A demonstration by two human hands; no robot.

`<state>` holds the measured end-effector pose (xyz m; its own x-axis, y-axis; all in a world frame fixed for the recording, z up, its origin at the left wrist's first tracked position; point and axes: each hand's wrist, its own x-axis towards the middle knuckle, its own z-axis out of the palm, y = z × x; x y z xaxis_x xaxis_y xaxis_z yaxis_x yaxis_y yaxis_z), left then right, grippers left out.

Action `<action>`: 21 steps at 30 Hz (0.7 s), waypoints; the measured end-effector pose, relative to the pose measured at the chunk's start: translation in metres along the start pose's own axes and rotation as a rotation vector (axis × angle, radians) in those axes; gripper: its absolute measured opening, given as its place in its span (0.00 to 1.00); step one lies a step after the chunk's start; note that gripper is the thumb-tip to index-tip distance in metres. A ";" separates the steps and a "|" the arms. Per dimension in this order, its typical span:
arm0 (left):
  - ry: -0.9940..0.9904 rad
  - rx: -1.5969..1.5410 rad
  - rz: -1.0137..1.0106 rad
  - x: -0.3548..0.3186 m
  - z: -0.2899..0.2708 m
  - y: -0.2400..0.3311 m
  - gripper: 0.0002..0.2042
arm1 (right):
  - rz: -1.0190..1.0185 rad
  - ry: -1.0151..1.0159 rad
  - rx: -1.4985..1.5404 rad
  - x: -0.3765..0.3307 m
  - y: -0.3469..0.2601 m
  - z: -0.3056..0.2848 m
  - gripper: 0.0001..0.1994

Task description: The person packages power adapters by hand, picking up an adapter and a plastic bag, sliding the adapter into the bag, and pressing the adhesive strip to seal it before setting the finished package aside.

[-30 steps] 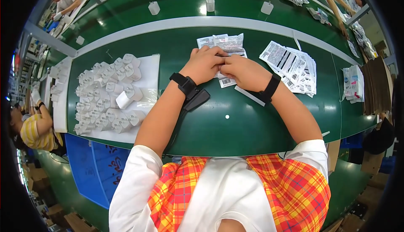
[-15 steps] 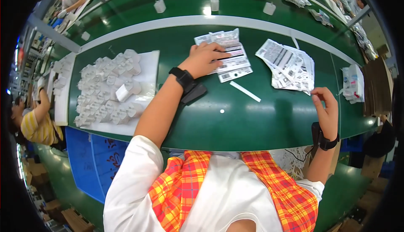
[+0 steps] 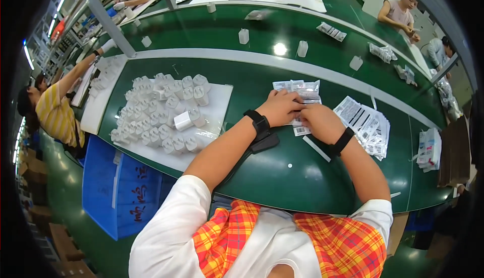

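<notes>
Both my hands meet over a small pile of printed packets [image 3: 308, 87] in the middle of the green table. My left hand [image 3: 280, 108] lies across the pile with its fingers stretched out. Beside it, my right hand [image 3: 322, 123] has its fingers bent down at the pile; the fingertips are hidden, so what they grip cannot be made out. A white paper strip [image 3: 316, 148] lies just below the hands, and a small white round dot [image 3: 290, 165] nearer to me. To the right is a fanned stack of printed cards [image 3: 370, 129].
Many white plug adapters [image 3: 182, 120] stand on a white board [image 3: 222, 96] at left. A blue bin [image 3: 108, 187] is below. Beyond a pale ledge runs a green belt [image 3: 196, 38] with spaced adapters and bags. A white pack [image 3: 428, 149] sits far right. Other people work around.
My right hand has come from the right side of the table to the packets beside my left hand. The view has shifted, showing more of the far side. Another strip shows at the near edge.
</notes>
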<state>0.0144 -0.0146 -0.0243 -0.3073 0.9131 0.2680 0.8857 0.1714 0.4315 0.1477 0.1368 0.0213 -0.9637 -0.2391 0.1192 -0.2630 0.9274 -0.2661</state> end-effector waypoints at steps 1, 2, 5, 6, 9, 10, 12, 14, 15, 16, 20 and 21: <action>-0.007 -0.013 0.001 -0.001 0.001 -0.001 0.14 | 0.003 0.001 -0.013 0.001 0.001 0.000 0.06; -0.017 -0.027 0.002 -0.001 0.002 -0.002 0.13 | 0.026 -0.024 0.028 0.002 0.002 -0.001 0.05; -0.027 -0.011 0.005 -0.001 0.002 0.000 0.13 | 0.077 -0.058 0.112 0.004 0.006 0.000 0.06; -0.037 -0.002 0.003 0.001 0.002 0.001 0.13 | 0.036 -0.031 0.076 0.003 0.007 0.001 0.06; -0.043 0.015 0.010 0.007 0.005 0.007 0.13 | -0.031 0.025 0.005 -0.010 0.005 -0.002 0.06; -0.046 0.020 0.009 0.008 0.006 0.009 0.13 | -0.016 0.013 0.022 -0.019 0.002 -0.012 0.07; -0.048 -0.010 0.030 0.005 0.007 0.006 0.13 | 0.005 -0.018 0.061 -0.046 -0.010 -0.036 0.07; -0.027 -0.068 0.057 0.001 0.005 0.000 0.14 | 0.155 0.198 0.204 -0.109 -0.025 -0.058 0.05; -0.015 -0.074 0.055 -0.003 -0.001 -0.002 0.14 | 0.297 0.396 0.257 -0.159 -0.027 -0.051 0.03; -0.012 -0.065 0.049 -0.004 -0.007 0.003 0.15 | 0.486 0.609 0.425 -0.209 -0.036 -0.048 0.02; 0.005 -0.072 0.027 -0.006 -0.015 0.016 0.16 | 0.906 1.072 0.766 -0.442 -0.064 0.007 0.06; 0.012 -0.052 0.022 -0.004 -0.016 0.016 0.15 | 1.018 1.182 0.799 -0.479 -0.081 0.027 0.11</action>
<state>0.0246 -0.0210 -0.0049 -0.2925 0.9118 0.2883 0.8732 0.1318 0.4692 0.6292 0.1686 -0.0407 -0.2917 0.9519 0.0943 0.0643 0.1179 -0.9909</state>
